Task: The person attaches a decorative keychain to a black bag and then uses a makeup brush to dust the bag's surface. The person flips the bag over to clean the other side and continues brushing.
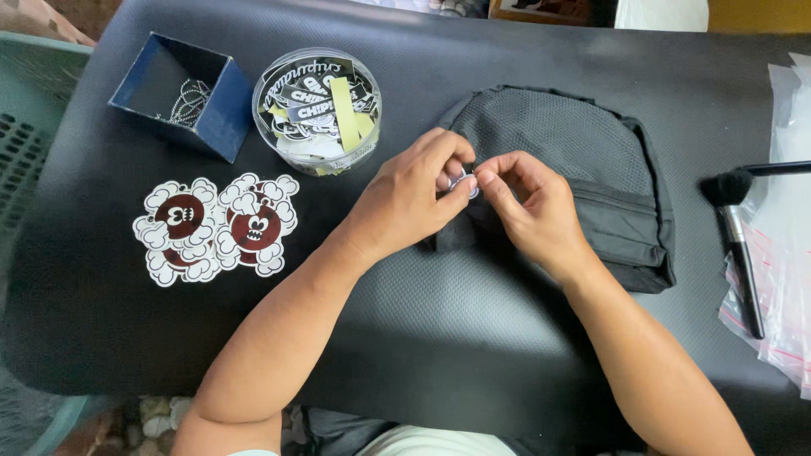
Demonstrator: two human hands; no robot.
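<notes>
A black mesh pouch [583, 160] with a zipper lies on the black table [473, 338]. My left hand [410, 198] and my right hand [532, 207] meet at the pouch's left edge. Between the fingertips of both hands sits a small silver metal piece [465, 183], pinched by thumb and forefinger on each side. Whether it is a ring or a zipper pull cannot be told. The pouch's left corner is hidden under my hands.
A round clear tub [317, 110] of stickers and a blue open box [182, 93] holding a fine chain stand at the back left. Cloud-shaped brown-and-white stickers [215, 228] lie left. A black makeup brush [739, 245] and clear plastic bags [786, 253] lie right.
</notes>
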